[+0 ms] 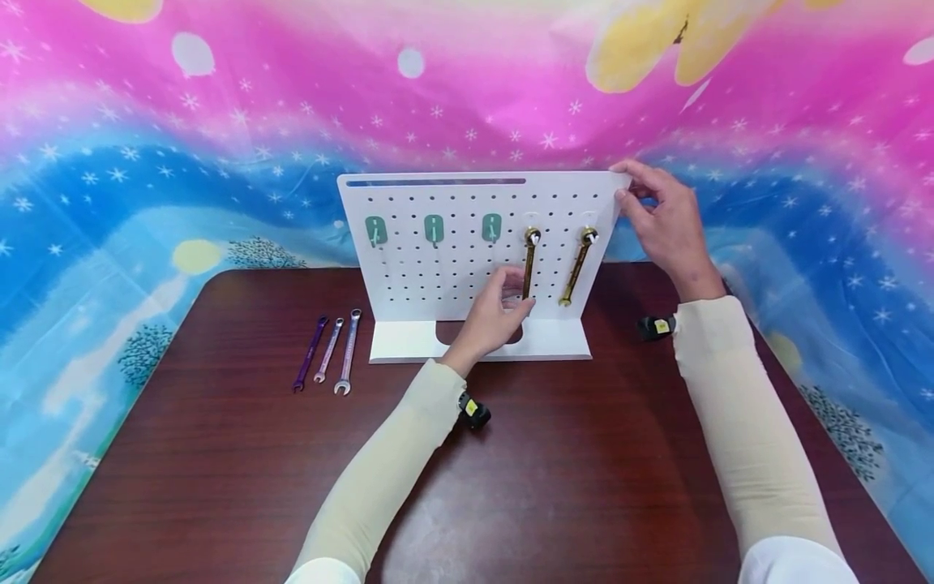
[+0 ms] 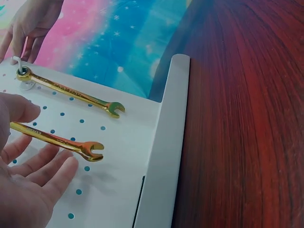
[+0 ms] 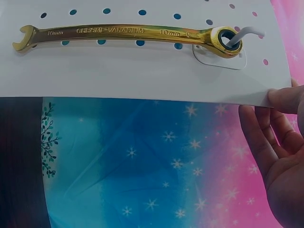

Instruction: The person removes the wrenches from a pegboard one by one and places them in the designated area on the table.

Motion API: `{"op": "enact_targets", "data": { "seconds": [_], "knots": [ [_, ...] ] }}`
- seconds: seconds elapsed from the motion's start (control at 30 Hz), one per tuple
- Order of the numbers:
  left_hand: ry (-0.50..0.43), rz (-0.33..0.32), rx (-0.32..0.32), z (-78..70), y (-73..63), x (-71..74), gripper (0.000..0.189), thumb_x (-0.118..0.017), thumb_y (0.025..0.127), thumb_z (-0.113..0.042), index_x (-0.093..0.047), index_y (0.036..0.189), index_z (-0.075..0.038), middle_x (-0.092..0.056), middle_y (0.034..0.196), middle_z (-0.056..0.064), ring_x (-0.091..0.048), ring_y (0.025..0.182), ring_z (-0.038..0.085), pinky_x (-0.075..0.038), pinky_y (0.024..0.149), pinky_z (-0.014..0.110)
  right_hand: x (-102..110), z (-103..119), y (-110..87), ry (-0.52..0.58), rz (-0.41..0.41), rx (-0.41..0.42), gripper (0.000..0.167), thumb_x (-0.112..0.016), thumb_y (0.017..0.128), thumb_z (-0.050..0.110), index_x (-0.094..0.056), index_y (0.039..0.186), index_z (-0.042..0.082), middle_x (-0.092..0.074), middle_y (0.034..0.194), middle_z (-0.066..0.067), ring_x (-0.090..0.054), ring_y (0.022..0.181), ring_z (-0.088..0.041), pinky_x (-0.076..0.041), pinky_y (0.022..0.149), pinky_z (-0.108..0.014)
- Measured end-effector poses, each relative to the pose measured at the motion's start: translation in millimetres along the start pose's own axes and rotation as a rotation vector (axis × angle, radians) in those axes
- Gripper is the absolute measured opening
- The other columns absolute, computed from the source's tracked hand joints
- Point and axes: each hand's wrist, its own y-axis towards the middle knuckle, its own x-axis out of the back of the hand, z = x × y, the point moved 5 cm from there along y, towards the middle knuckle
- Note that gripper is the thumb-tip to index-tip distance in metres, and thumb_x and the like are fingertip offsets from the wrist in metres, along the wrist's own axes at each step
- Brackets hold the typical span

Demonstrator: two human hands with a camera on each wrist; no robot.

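Note:
A white pegboard [image 1: 467, 276] stands upright on its base. Two gold combination wrenches hang by their ring ends from hooks on its right side. My left hand [image 1: 498, 312] is around the lower part of the inner wrench [image 2: 61, 140], thumb on one side and fingers on the other. The left wrist view shows the thumb apart from it and the fingers loosely extended. With thumb in front and fingers behind, my right hand [image 1: 667, 219] pinches the board's upper right corner. Beside that hand hangs the outer wrench [image 3: 118, 33], marked 10mm.
Three green hooks [image 1: 434, 229] line the board's left and middle. Left of the base lie a purple wrench [image 1: 310, 357] and two silver wrenches, a smaller one [image 1: 330, 349] and a larger one [image 1: 349, 349]. A patterned cloth [image 1: 219, 105] hangs behind the brown table [image 1: 241, 454].

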Motion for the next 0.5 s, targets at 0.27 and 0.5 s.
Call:
{"op": "enact_targets", "data": {
  "seconds": [0.27, 0.5],
  "knots": [
    [-0.020, 0.022, 0.031, 1.0, -2.0, 3.0, 0.039, -0.066, 0.101, -0.009, -0.049, 0.135, -0.008, -0.058, 0.122, 0.010, -0.061, 0.112, 0.023, -0.050, 0.099, 0.026, -1.2, -0.8, -0.2, 0.003, 0.003, -0.006, 0.035, -0.064, 0.103, 0.016, -0.068, 0.137, 0.021, -0.063, 0.115, -0.008, -0.062, 0.099, -0.011, -0.056, 0.084, -0.020],
    [-0.045, 0.033, 0.031, -1.6, -4.0, 3.5, 0.029, -0.066, 0.099, -0.003, -0.055, 0.126, -0.009, -0.063, 0.109, 0.007, -0.064, 0.100, 0.021, -0.055, 0.088, 0.028, -1.4, -1.5, 0.3, 0.019, -0.001, -0.009, 0.036, -0.064, 0.103, 0.014, -0.068, 0.138, 0.021, -0.063, 0.118, -0.008, -0.062, 0.099, -0.012, -0.056, 0.083, -0.020]
  ]
}}
